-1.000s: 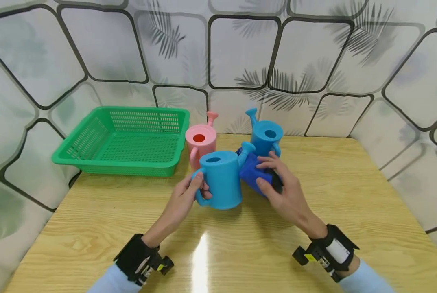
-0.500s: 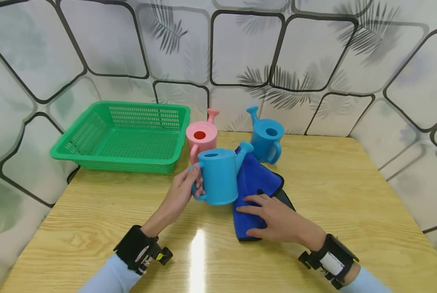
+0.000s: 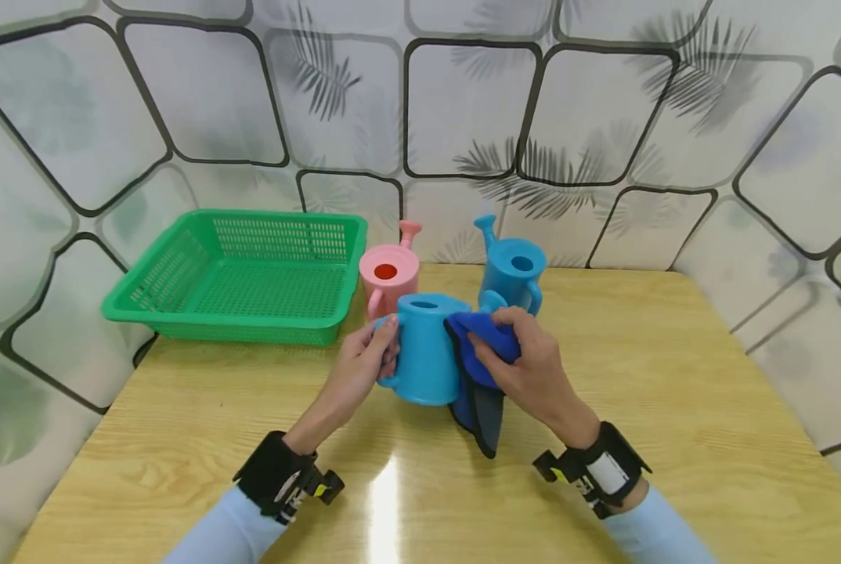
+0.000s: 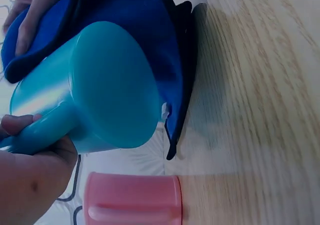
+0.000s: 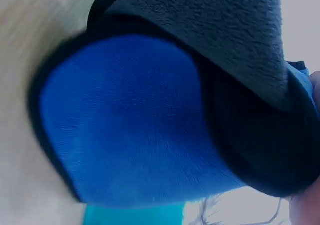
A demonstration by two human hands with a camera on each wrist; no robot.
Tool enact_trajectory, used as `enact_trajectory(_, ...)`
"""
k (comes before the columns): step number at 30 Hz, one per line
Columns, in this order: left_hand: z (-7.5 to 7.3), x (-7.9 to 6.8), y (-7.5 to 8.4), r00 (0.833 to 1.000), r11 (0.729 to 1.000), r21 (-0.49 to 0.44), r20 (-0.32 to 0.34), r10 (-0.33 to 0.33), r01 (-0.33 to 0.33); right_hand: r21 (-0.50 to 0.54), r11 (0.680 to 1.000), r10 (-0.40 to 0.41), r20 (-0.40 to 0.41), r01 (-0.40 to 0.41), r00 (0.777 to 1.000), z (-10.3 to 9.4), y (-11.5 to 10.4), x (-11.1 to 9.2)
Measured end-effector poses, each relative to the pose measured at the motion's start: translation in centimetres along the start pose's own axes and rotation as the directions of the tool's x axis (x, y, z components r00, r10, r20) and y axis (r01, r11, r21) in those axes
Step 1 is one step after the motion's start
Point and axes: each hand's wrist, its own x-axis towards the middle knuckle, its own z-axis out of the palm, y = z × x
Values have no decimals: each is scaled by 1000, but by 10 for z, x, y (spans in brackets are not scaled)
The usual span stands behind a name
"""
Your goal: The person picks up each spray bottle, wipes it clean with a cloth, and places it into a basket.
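Here, light-blue watering can [image 3: 426, 356] roughly upright, spout [image 3: 492, 301] rightward, left hand [image 3: 366, 356] gripping handle [image 4: 45, 130], right hand [image 3: 539, 368] grasping cloth [image 3: 474, 366].

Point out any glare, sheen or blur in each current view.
Head view: a white glare streak lies on the pale wooden tabletop; left wrist view: a pale sheen shows on the side of the light-blue plastic watering can; right wrist view: the tabletop is blurred, while the nap of the blue-and-grey plush cloth looks sharp.
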Motion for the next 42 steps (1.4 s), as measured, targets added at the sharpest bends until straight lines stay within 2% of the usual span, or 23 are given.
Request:
enact_trajectory(5, 7, 2, -1, 999, 1000, -13, 25, 24, -24, -87, 989, -113, 33, 115, 993, 12, -7, 12)
enact_trajectory(11, 7, 2, -3, 999, 999, -14, 0, 38, -38, -254, 937, -199, 171, 239, 965, 16, -12, 17)
enact_trajectory(17, 7, 3, -1, 999, 999, 29, -20, 31, -30, -276, 910, -262, 196, 310, 945, 20, -10, 19)
enact_trajectory(21, 9, 4, 0, 999, 998, 49, -45, 29, -27, -274, 904, -255, 270, 328, 929, 16, -11, 17)
enact_trajectory(24, 10, 5, 0, 998, 998, 55, -58, 25, -22, -264, 901, -246, 345, 345, 906, 15, -14, 14)
enact_trajectory(28, 11, 6, -1, 997, 999, 48, -72, 17, -14, -256, 882, -262, 431, 395, 864, 15, -18, 8)
enact_trajectory(32, 12, 6, -3, 994, 1000, 21, -106, 17, -15, -244, 852, -295, 508, 463, 809, 18, -22, 1)
enact_trajectory(36, 12, 6, -4, 988, 1000, -8, -155, -6, 5, -193, 845, -313, 577, 498, 754, 20, -26, -5)
enact_trajectory(39, 12, 9, -3, 985, 1000, -21, -172, -21, 18, -172, 853, -312, 589, 493, 745, 20, -27, -10)
enact_trajectory(42, 11, 11, -3, 983, 999, -18, -177, -41, 38, -160, 864, -313, 572, 477, 758, 20, -27, -14)
